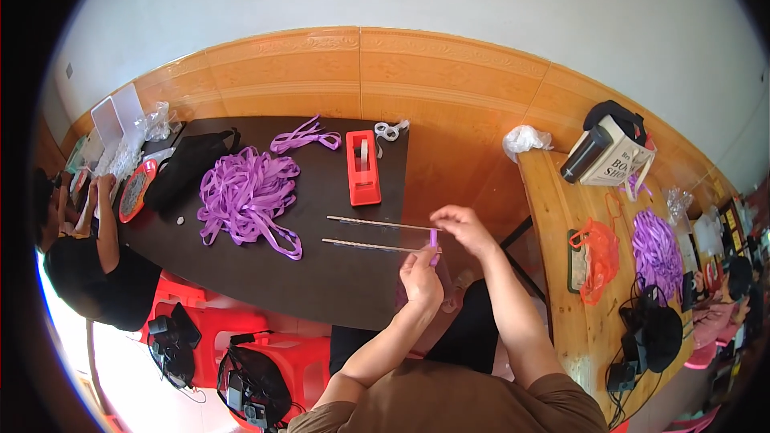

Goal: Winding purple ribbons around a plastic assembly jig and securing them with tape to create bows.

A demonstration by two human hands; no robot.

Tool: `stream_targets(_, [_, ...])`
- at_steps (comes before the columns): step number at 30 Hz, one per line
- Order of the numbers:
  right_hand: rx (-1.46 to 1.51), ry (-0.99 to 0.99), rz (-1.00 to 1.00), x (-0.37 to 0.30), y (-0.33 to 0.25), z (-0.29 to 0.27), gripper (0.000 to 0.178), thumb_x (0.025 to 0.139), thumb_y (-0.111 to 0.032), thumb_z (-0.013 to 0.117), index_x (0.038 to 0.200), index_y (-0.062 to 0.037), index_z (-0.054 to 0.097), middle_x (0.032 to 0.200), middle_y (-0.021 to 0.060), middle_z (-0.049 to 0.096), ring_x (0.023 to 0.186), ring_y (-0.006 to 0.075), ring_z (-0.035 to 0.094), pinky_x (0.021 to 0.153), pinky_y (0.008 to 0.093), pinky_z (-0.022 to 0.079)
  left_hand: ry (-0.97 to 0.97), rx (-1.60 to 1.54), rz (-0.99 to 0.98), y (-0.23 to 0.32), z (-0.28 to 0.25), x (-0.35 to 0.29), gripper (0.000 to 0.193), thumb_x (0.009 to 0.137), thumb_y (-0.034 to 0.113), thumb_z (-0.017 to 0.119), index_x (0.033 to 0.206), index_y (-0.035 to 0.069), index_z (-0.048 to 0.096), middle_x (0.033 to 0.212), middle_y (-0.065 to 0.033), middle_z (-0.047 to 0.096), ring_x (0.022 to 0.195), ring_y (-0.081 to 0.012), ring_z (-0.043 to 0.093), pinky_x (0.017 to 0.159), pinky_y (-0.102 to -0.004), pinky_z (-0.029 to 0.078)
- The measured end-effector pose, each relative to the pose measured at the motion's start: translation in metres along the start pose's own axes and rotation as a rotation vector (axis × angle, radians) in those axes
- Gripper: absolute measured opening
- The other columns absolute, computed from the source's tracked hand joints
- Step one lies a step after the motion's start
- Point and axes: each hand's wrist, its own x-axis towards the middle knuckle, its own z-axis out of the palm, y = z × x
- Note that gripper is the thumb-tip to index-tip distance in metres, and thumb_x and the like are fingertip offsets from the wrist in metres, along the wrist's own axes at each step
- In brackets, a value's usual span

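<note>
Two thin silvery rods [377, 222] lie parallel across the right part of the dark table. Their right ends reach past its edge, where a short band of purple ribbon [434, 238] spans them. My left hand [421, 279] is closed on the lower end of this ribbon, beside the nearer rod. My right hand [465, 228] hovers at the ribbon's upper end by the farther rod, fingers apart and curved toward the left; I see nothing in it. A large heap of purple ribbon [247, 196] lies left of the rods.
On the dark table [321, 285] are a red tape dispenser [363, 176], white-handled scissors [389, 130] and a black bag [188, 168]. A wooden table [573, 329] at right bears more ribbon [656, 248] and an orange plastic bag [597, 261]. Another person [100, 273] works at far left, near red stools [297, 361].
</note>
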Motion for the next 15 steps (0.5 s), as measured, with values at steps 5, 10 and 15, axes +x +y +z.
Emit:
stream_targets(5, [-0.610,-0.409,-0.320,0.007,-0.065,0.000,0.018,0.084,-0.008,0.057,0.099,-0.0102,0.066,0.124,0.0138,0.051,0.115,0.0254,0.045,0.094,0.0333,0.038,-0.011,0.010,0.022,0.000,-0.001,0.000,0.013,0.077,-0.001,0.061,0.065,0.002,0.056,0.077,-0.0080,0.062,0.066,-0.0110,0.051,0.067,-0.0232,0.040])
stream_targets(10, [-1.090,-0.604,0.089,0.015,-0.102,0.030,0.022,0.087,-0.024,0.052,0.101,-0.0155,0.067,0.135,0.0134,0.041,0.127,0.0293,0.028,0.100,0.0515,0.025,-0.014,0.006,0.018,-0.001,-0.003,0.001,0.011,0.077,-0.001,0.060,0.067,0.002,0.057,0.075,-0.0061,0.062,0.066,-0.0100,0.051,0.066,-0.0224,0.040])
stream_targets(15, [-1.236,-0.675,0.144,0.024,-0.111,0.042,0.019,0.083,-0.022,0.054,0.095,-0.0134,0.066,0.134,0.0116,0.042,0.127,0.0286,0.029,0.100,0.0513,0.025,-0.063,0.021,0.002,-0.007,-0.015,0.008,0.003,0.077,-0.003,0.059,0.078,-0.001,0.061,0.081,-0.0099,0.064,0.074,-0.0167,0.059,0.072,-0.0266,0.046])
